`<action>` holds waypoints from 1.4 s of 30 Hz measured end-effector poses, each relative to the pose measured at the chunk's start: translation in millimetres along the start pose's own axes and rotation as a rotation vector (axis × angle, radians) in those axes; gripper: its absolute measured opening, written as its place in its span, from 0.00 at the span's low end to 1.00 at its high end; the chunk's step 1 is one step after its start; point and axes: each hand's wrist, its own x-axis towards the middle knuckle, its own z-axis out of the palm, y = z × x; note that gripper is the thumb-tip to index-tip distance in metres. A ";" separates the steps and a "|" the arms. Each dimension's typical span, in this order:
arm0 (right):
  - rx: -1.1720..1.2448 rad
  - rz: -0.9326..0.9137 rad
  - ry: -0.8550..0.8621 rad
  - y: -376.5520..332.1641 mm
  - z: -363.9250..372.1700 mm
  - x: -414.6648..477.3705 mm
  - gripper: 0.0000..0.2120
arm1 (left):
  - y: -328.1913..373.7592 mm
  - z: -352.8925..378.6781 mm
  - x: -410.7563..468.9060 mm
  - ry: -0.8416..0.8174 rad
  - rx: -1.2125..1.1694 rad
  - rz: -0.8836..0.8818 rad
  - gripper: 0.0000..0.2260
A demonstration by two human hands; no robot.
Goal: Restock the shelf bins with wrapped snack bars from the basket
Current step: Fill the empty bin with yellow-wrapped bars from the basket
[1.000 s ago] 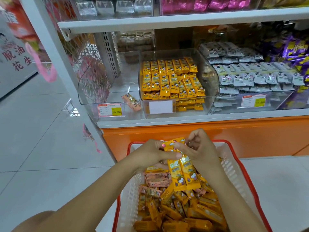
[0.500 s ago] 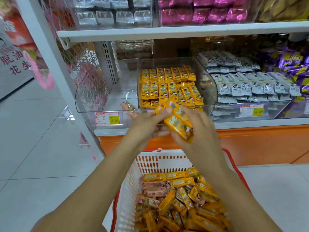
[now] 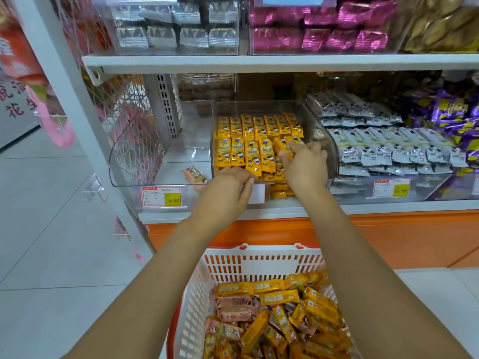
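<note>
A clear middle bin (image 3: 330, 151) on the lower shelf holds rows of yellow snack bars (image 3: 241, 149). My right hand (image 3: 305, 167) reaches into the bin's right side and pinches a yellow bar (image 3: 282, 146) lying on the pile. At the bin's front edge, my left hand (image 3: 225, 195) has curled fingers on the lower end of another yellow bar (image 3: 255, 167). Below, the white basket with a red rim (image 3: 259, 257) holds many yellow bars (image 3: 318, 314) and some pink bars (image 3: 233, 307).
The clear bin on the left (image 3: 121, 156) holds one pink bar (image 3: 194, 174). Grey packs (image 3: 388, 149) and purple packs (image 3: 451, 110) fill the bins to the right. An upper shelf (image 3: 259, 62) overhangs the bins. An orange base (image 3: 388, 242) runs under them.
Both hands rose from the basket with a few yellow bars and moved forward to the middle bin. They have separated, the right one reaching deeper inside.
</note>
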 end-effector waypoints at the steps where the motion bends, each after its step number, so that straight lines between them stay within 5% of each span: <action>1: -0.002 -0.014 -0.009 -1.7 3.3 -2.3 0.23 | -1.3 2.0 2.0 -0.017 0.000 0.006 0.12; 13: 0.054 -0.163 -0.093 4.9 7.2 -9.8 0.22 | -9.5 16.1 13.2 -0.028 -0.052 -0.028 0.12; 19: 0.347 -0.447 0.243 21.4 -8.0 -53.1 0.12 | -1.5 12.5 -4.1 0.168 -0.068 0.085 0.11; 23: 0.190 -0.413 -0.029 49.9 16.1 -92.9 0.21 | 12.1 12.7 -32.9 0.108 -0.043 0.146 0.13; 28: -0.115 -0.231 -0.610 105.4 88.8 -135.7 0.16 | -6.9 30.8 -83.5 -0.508 0.234 0.044 0.15; 31: -0.143 -0.094 -0.887 134.0 130.1 -164.0 0.14 | -34.0 40.1 -119.9 -0.744 0.305 -0.153 0.15; 38: -0.207 -0.146 -1.059 164.6 200.4 -229.6 0.41 | -79.6 34.6 -177.7 -0.899 0.417 -0.325 0.24; 42: -0.315 -0.209 -1.034 160.7 216.0 -246.1 0.41 | -88.9 34.5 -185.0 -0.898 0.335 -0.361 0.23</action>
